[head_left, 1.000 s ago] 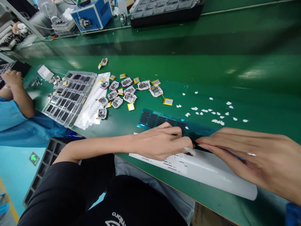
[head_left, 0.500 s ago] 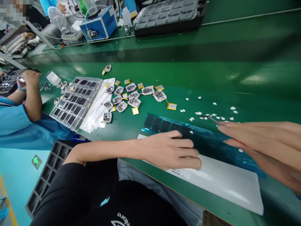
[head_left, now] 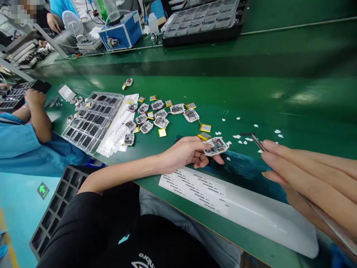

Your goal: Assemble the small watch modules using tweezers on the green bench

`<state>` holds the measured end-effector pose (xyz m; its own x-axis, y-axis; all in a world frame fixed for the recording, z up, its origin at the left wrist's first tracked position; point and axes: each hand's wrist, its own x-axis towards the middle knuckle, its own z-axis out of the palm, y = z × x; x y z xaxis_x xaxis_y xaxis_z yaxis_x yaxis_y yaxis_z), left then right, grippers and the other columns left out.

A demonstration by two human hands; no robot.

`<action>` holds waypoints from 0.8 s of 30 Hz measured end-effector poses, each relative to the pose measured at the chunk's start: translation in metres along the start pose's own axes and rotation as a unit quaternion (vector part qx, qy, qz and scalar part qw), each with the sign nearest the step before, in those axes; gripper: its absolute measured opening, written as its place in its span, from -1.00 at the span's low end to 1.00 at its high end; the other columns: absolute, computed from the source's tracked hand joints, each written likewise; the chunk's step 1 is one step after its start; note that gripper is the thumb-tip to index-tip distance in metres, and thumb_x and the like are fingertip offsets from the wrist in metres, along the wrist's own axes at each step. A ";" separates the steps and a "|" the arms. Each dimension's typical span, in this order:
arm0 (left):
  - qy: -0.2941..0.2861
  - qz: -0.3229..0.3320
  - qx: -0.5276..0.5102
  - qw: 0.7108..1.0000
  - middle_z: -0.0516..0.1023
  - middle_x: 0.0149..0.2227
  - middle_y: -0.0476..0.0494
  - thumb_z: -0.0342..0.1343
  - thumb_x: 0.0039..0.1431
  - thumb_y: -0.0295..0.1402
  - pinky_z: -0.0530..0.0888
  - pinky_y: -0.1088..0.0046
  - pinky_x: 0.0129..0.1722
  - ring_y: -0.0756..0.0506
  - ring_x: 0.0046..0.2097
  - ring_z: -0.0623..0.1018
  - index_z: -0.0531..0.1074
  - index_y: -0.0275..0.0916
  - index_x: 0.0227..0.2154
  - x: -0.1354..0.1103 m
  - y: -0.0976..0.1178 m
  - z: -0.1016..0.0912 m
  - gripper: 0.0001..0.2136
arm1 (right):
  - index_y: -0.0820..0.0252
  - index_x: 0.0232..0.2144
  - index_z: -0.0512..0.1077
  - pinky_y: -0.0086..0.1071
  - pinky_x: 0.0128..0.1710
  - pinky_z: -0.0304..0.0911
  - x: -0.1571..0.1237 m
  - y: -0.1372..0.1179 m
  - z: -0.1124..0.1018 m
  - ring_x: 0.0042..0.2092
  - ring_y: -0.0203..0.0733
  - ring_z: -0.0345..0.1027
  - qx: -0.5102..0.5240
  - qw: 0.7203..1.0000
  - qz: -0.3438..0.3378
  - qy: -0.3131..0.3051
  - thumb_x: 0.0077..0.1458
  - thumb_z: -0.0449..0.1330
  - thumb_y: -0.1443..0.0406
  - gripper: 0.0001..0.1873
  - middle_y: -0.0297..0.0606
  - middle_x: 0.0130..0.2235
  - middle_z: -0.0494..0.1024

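Note:
Between thumb and fingers, my left hand grips a white-framed circuit module, its electronics facing up. A yellow-edged battery pouch sits at the module's left, beside my thumb. Tweezers are pinched in my right hand. At their tip is a thin dark strip, to the right of the module and apart from it. Beneath my hands lies a blue film sheet, partly hidden. A white sheet with printed text runs along the bench's near edge.
More modules with batteries lie to the left, near a clear compartment tray. White scraps dot the bench. A co-worker's arm is at far left. Behind stand a blue box and a black-based tray.
My left hand has lifted off the sheets and turned, now holding a circuit module. The tweezers have turned slightly, with the dark strip still at the tip.

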<state>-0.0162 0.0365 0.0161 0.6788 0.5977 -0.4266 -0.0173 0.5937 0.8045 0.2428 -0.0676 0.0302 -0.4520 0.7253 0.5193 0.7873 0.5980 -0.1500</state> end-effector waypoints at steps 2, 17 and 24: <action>0.041 0.040 0.027 0.998 0.45 -0.51 0.03 0.20 0.35 -0.32 0.21 0.53 -0.50 0.11 -0.50 0.33 0.44 -0.30 -0.42 -0.002 -0.003 0.003 -0.78 | -0.06 0.51 0.13 -0.05 0.31 0.42 -0.004 -0.002 0.003 0.26 0.02 0.51 0.000 0.999 -0.042 -0.025 0.40 0.17 0.39 -0.27 -0.24 0.34 0.50; 0.102 0.101 -0.087 0.986 0.57 -0.45 0.08 0.56 -0.08 -0.14 0.65 0.24 -0.04 0.00 -0.41 0.66 0.31 -0.22 -0.46 -0.012 -0.008 0.015 -0.51 | 0.24 0.31 0.43 -0.11 0.38 0.28 -0.009 -0.015 0.027 0.28 0.01 0.48 -0.040 0.980 -0.188 0.042 0.34 0.29 0.35 -0.48 -0.07 0.25 0.58; 0.113 0.114 -0.092 0.983 0.43 -0.49 0.14 0.58 -0.10 -0.16 0.66 0.27 -0.12 0.09 -0.43 0.50 0.29 -0.24 -0.52 -0.014 -0.010 0.021 -0.50 | 0.28 0.29 0.44 -0.10 0.37 0.27 -0.010 -0.022 0.027 0.33 0.03 0.43 -0.024 0.983 -0.180 0.029 0.37 0.23 0.35 -0.52 -0.04 0.29 0.54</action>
<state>-0.0099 0.0109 0.0222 0.4625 0.8180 -0.3420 -0.2967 0.5063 0.8097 0.2182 -0.0787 0.0055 -0.6815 0.4474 0.5792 0.5998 0.7949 0.0916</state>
